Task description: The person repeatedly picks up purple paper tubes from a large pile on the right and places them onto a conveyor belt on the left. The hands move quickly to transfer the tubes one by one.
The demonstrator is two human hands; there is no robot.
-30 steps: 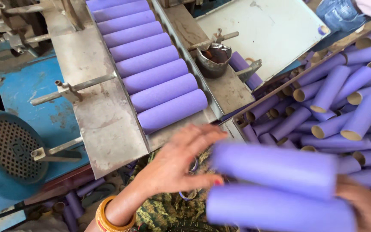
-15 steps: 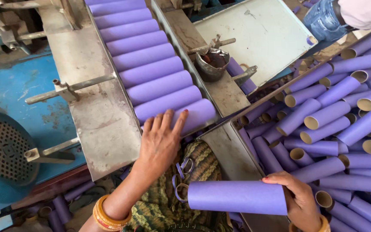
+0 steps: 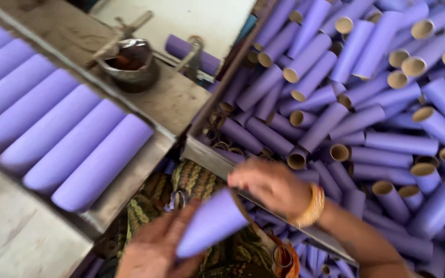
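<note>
Hands come nearest the camera, both on one purple cardboard tube (image 3: 213,222) that points end-on toward the lens, its near end blurred. From below, the left hand (image 3: 153,250) grasps the tube's near part in a closed grip, fingers curled up against its side. From the right, the right hand (image 3: 270,184) is bent over the tube's far end, a gold bangle (image 3: 311,207) on its wrist; it touches the tube, but whether that grip is clenched round it cannot be told. Just under the grip lies patterned green and brown cloth (image 3: 194,183) across the person's lap.

Left of the grip, a grey metal tray (image 3: 122,193) carries a row of matching purple tubes (image 3: 63,139) lying side by side, each touching the next; the last of them lies just beside the left hand. Right of the grip and beyond it, a metal-edged bin (image 3: 209,154) holds a loose heap of purple tubes (image 3: 366,98), piled at many angles, many with brown open ends showing.

Farther off, beyond the tray, a worn brown table (image 3: 173,98) bears a small dark metal pot (image 3: 130,64), and past the pot one more purple tube (image 3: 191,51) lies beside a pale sheet (image 3: 191,18).
</note>
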